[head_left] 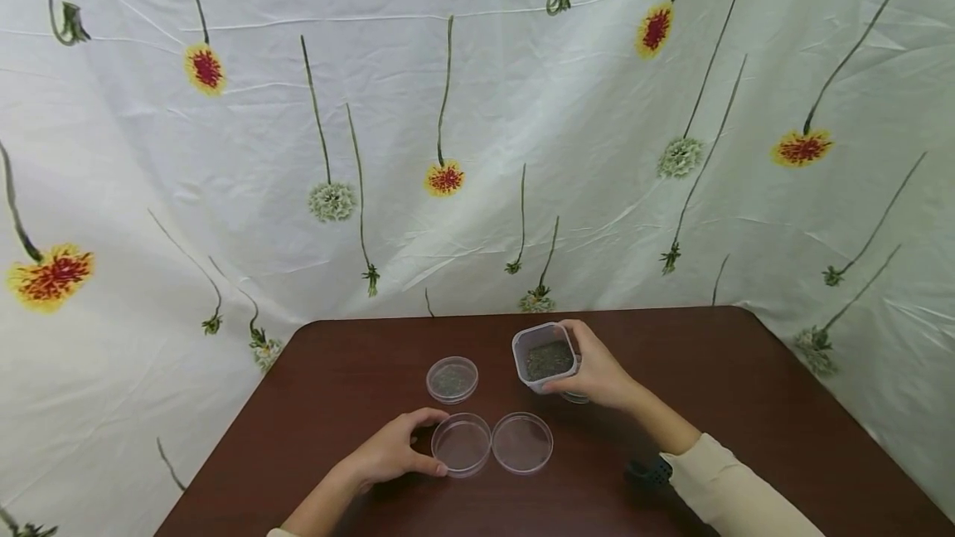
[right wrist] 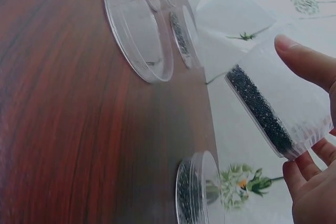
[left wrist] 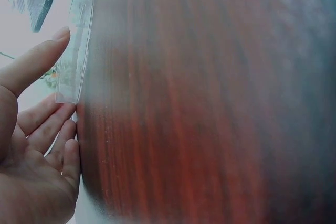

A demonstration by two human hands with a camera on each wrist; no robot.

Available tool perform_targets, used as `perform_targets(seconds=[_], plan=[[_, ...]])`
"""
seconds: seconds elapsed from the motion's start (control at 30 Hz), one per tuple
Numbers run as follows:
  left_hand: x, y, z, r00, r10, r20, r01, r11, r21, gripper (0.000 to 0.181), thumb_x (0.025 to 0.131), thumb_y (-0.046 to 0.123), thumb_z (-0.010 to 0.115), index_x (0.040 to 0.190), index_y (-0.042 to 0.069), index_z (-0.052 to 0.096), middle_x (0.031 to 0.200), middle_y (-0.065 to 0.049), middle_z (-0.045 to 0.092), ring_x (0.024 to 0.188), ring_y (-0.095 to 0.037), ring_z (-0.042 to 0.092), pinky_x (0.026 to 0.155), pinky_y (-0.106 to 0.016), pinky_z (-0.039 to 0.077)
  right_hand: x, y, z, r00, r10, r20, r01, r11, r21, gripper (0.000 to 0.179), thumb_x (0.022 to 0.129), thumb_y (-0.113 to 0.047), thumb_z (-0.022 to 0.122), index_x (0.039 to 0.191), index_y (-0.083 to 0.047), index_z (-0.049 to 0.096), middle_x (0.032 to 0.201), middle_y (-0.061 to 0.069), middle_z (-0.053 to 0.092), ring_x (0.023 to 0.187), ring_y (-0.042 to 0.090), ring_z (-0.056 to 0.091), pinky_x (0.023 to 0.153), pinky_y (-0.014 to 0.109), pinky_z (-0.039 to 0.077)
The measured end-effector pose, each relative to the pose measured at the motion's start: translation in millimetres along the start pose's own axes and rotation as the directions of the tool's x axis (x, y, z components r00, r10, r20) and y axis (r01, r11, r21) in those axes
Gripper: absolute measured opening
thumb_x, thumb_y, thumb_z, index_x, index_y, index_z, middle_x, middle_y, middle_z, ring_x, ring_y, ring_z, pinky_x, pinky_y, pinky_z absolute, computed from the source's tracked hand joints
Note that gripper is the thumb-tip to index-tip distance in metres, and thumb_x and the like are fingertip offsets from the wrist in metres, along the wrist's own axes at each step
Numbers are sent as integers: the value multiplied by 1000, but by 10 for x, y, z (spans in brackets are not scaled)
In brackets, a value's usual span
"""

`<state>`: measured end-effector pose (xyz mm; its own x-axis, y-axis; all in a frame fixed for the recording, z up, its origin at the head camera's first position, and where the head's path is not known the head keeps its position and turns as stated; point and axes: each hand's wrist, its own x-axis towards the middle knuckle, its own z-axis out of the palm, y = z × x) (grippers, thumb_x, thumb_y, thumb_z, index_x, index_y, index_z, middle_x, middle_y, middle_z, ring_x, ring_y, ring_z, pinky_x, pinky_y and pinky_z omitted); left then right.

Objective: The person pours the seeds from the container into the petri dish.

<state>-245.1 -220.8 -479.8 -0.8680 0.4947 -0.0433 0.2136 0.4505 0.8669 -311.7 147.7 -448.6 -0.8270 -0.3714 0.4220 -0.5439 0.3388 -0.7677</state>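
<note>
My right hand [head_left: 603,371] grips a square clear plastic container [right wrist: 294,95] by its sides, raised above the table and tilted. Dark fine granules [head_left: 550,360] lie in its bottom. My left hand [head_left: 395,447] holds the left front petri dish [head_left: 461,444] at its rim, thumb on the near side and fingers on the far side. This dish shows no granules. Close beside it sits another clear petri dish [head_left: 522,442]. Behind them, a petri dish [head_left: 452,379] holds a layer of granules. A further granule-filled dish [right wrist: 197,190] is mostly hidden below the container in the head view.
Everything stands on a dark reddish-brown wooden table [head_left: 358,371]. A white cloth printed with flowers [head_left: 485,123] hangs behind the table and along its sides. A dark band [head_left: 647,472] shows at the right wrist by the cream sleeve [head_left: 734,483].
</note>
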Motion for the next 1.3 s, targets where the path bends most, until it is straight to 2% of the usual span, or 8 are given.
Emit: perform_targets(seconds=[0.13, 0.3, 0.53, 0.67, 0.97, 1.1, 1.3], plan=[[6, 7, 5, 1000, -2, -1, 2, 1000, -12, 70, 76, 13, 94, 137, 5, 61, 134, -10, 62, 129, -39, 50, 108, -67, 34, 29, -47, 94, 999, -32, 11, 33, 999, -33, 93, 65, -14, 101, 138, 2, 47, 133, 19, 52, 113, 34, 59, 91, 45, 52], [15, 13, 11, 1000, -2, -5, 2, 1000, -11, 70, 76, 13, 94, 136, 4, 61, 134, -10, 62, 130, -39, 49, 108, -67, 34, 75, -97, 218, 997, -68, 24, 71, 993, -98, 96, 61, -17, 103, 138, 0, 47, 130, 13, 53, 110, 29, 56, 92, 42, 50], [37, 27, 7, 1000, 7, -5, -7, 1000, -9, 70, 75, 13, 95, 136, 3, 61, 133, -11, 61, 128, -38, 50, 108, -66, 35, 132, -178, 338, 989, -122, 87, 135, 979, -153, 95, 64, -19, 102, 139, -2, 47, 129, 13, 51, 112, 30, 52, 93, 46, 48], [36, 34, 6, 1000, 8, 1, -8, 1000, -10, 69, 75, 13, 94, 136, 3, 61, 134, -10, 62, 129, -38, 50, 108, -66, 34, 153, -224, 401, 982, -151, 110, 170, 965, -198, 93, 63, -19, 102, 137, -2, 48, 128, 11, 51, 113, 27, 50, 94, 47, 47], [15, 6, 0, 1000, 1, -7, -2, 1000, -17, 70, 75, 13, 95, 136, 5, 61, 134, -10, 61, 129, -38, 49, 108, -66, 34, 162, -195, 565, 973, -212, 93, 231, 914, -332, 96, 58, -23, 104, 133, -3, 48, 127, 11, 52, 108, 26, 49, 91, 46, 47], [5, 9, -5, 1000, -4, -5, 4, 1000, -22, 70, 75, 13, 95, 136, 5, 61, 134, -10, 61, 129, -38, 50, 108, -65, 35, 164, -196, 625, 963, -242, 115, 268, 888, -374, 97, 57, -27, 105, 132, -4, 49, 127, 9, 52, 107, 25, 50, 92, 44, 48], [-4, 19, -16, 1000, -21, 15, 22, 999, -44, 69, 78, 12, 93, 138, 4, 59, 135, -12, 60, 124, -35, 54, 103, -60, 42, 160, -231, 702, 958, -233, 167, 283, 861, -424, 96, 60, -32, 104, 135, -5, 50, 130, 7, 51, 113, 24, 49, 97, 42, 47]])
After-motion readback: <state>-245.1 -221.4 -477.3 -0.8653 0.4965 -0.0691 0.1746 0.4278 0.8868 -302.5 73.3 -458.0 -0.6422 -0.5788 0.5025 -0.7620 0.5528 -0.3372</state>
